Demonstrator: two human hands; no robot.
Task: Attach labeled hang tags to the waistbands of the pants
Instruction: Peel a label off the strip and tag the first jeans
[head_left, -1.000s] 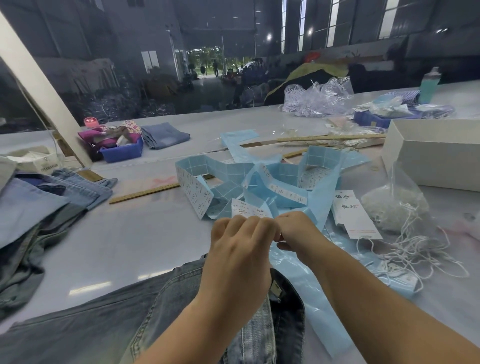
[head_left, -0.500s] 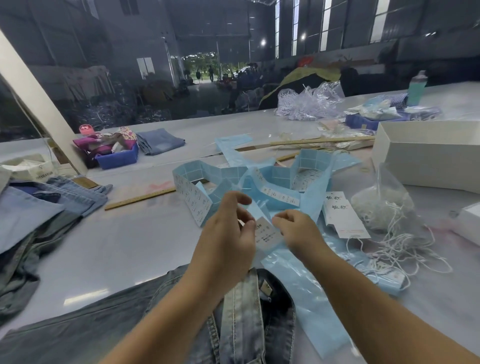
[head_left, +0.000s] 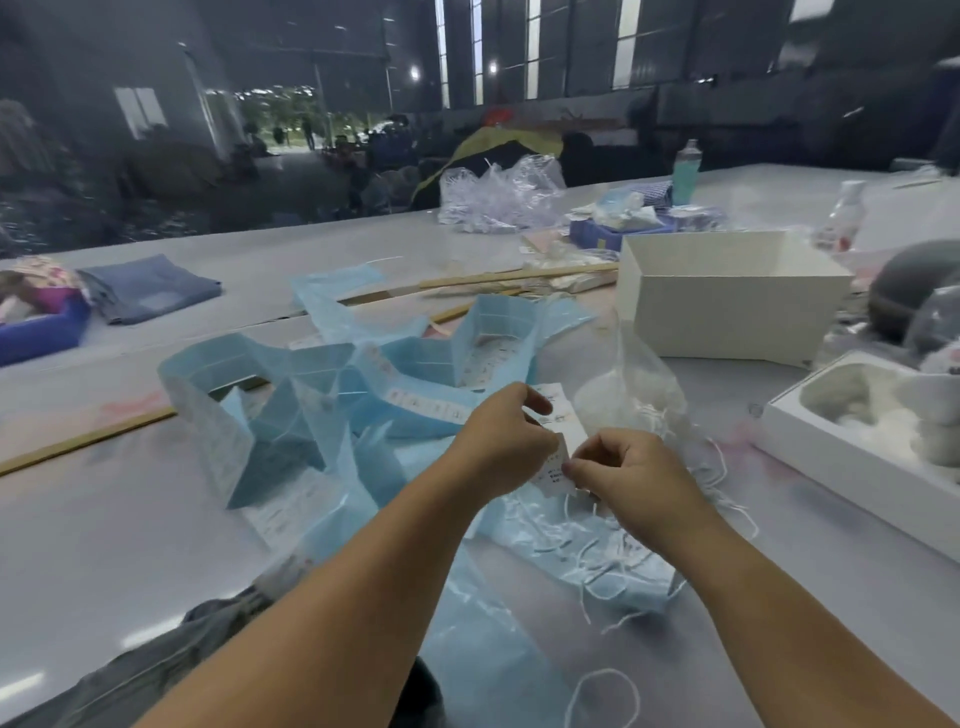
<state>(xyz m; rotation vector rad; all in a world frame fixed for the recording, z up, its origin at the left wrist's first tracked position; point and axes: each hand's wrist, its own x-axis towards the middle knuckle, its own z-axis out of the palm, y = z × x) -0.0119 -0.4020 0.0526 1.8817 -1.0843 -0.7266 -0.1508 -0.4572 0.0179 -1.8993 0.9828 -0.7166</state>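
A small white printed label (head_left: 555, 467) is pinched between my two hands, above the white hang tags (head_left: 566, 415) lying on the table. My left hand (head_left: 506, 441) grips its left edge with curled fingers. Thumb and forefinger of my right hand (head_left: 623, 467) pinch its right edge. Blue label backing strips (head_left: 322, 405) sprawl folded across the table behind and left of my hands. White strings (head_left: 597, 551) lie loose under my right wrist. Denim pants (head_left: 171, 660) lie at the near left edge, mostly under my left forearm; their waistband is hidden.
A clear bag of strings (head_left: 634, 395) stands just beyond my hands. A white open box (head_left: 727, 306) sits at the right rear, a white tray (head_left: 857, 447) at far right. Wooden rulers (head_left: 88, 439) cross the table. Folded denim (head_left: 150, 288) and a blue bin (head_left: 41, 332) lie far left.
The view and both hands have shifted right, away from the pants' waistband toward the hang tags and strings. The label is now off the blue strip, held between both hands.
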